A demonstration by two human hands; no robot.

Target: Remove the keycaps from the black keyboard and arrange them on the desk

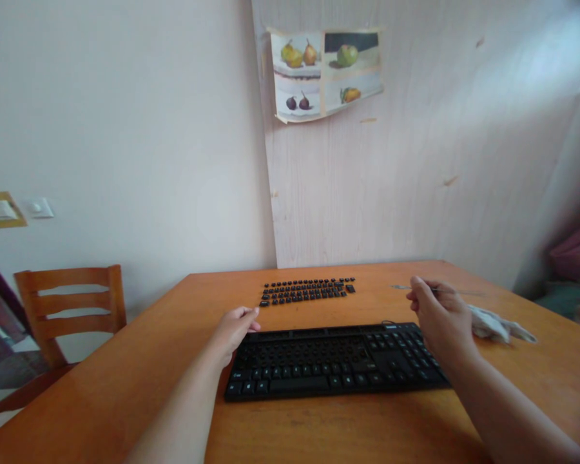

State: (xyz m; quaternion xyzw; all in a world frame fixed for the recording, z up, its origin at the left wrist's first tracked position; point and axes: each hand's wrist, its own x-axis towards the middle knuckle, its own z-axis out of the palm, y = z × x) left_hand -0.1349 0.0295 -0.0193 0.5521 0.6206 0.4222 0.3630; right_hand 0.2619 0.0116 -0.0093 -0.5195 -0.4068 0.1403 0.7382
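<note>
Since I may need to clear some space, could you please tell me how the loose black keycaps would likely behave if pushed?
The loose keycaps are probably light, being so small beside the keyboard. They would likely slide separately across the table, since gaps show between many of them. Their blocky shapes suggest they would hardly roll.

Here's the black keyboard (pixel 336 359), its keys (pixel 248 387) pale-marked, with black keycaps (pixel 302 291) farther back on the orange-brown table (pixel 357 425)! Greyish-white cloth (pixel 493 324) at right, and yellow and green fruit (pixel 347 55) on the far poster (pixel 297 76).
</note>
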